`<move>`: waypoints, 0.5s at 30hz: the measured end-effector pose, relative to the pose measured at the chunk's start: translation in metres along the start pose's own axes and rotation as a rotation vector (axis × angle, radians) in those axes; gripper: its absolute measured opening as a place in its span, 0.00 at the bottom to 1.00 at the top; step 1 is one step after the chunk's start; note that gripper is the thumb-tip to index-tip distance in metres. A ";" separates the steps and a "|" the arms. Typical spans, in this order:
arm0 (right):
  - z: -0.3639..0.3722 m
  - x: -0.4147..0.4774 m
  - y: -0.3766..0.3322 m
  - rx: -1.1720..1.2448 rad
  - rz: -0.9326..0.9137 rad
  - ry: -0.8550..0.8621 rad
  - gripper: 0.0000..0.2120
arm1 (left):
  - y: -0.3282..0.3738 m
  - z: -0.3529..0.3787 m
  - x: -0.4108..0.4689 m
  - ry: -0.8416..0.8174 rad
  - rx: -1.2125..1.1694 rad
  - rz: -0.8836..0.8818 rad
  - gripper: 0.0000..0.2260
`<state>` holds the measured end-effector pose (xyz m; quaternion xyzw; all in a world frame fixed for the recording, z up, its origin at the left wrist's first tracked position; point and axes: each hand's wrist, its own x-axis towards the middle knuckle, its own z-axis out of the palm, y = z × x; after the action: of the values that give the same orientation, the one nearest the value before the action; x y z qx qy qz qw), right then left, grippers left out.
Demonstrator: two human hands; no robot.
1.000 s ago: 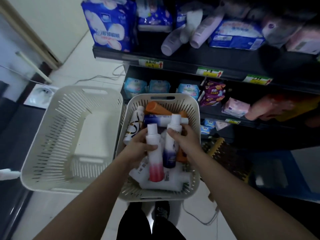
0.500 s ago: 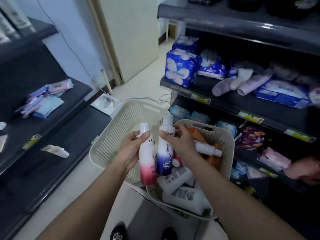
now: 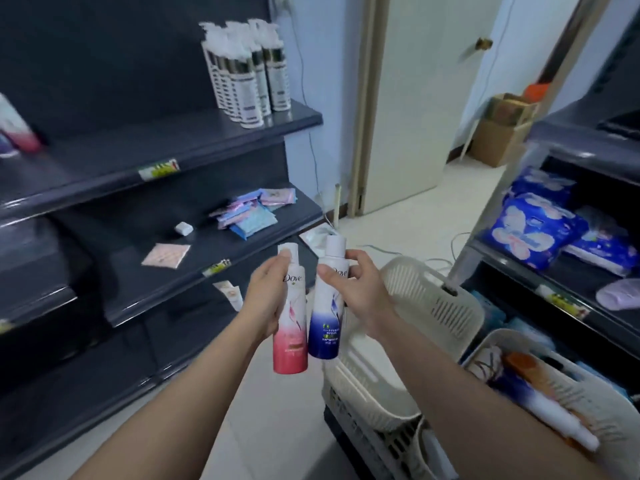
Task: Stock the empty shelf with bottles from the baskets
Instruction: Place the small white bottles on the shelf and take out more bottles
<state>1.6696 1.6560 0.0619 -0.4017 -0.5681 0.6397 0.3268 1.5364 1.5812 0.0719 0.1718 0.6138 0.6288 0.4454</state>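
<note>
The pink Dove bottle (image 3: 291, 341) and blue Dove bottle (image 3: 325, 327) are now riding clear of the stocked basket (image 3: 606, 410), which is sitting low and right of the grip instead of under it. The left hand (image 3: 266, 299) is wrapping round the pink one and the right hand (image 3: 360, 289) is pinching the blue one near its shoulder, both upright, side by side. The dark shelf (image 3: 156, 147) is running up and left of the grip, with white pump bottles (image 3: 246, 74) standing on it.

at the top shelf's (image 3: 173, 140) left end a red-based bottle (image 3: 17, 133) is blurred and cut by the frame edge. the right basket's (image 3: 606, 424) contents smear together. the left grip (image 3: 265, 303) covers part of the pink bottle's (image 3: 291, 344) label; the blue bottle's (image 3: 325, 327) small print is unreadable.
</note>
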 end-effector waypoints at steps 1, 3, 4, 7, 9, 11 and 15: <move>0.021 0.005 -0.006 -0.005 -0.007 -0.023 0.15 | 0.011 -0.018 0.003 0.021 0.027 0.019 0.12; 0.062 0.015 -0.015 -0.044 -0.018 -0.080 0.16 | 0.031 -0.055 0.006 0.061 0.108 0.086 0.11; 0.082 0.021 -0.019 -0.063 -0.031 -0.104 0.17 | 0.041 -0.075 0.008 0.079 0.135 0.116 0.14; 0.143 0.037 -0.033 -0.114 -0.078 -0.156 0.19 | 0.072 -0.135 0.014 0.132 0.130 0.153 0.25; 0.182 0.047 -0.042 -0.145 -0.103 -0.186 0.24 | 0.092 -0.176 0.021 0.176 0.134 0.178 0.25; 0.219 0.057 -0.048 -0.162 -0.123 -0.218 0.22 | 0.110 -0.214 0.028 0.215 0.139 0.208 0.27; 0.280 0.074 -0.063 -0.173 -0.178 -0.256 0.21 | 0.144 -0.270 0.039 0.278 0.193 0.313 0.21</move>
<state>1.3850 1.5999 0.1223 -0.2917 -0.6912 0.6029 0.2713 1.2588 1.4655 0.1413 0.2184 0.6923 0.6464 0.2350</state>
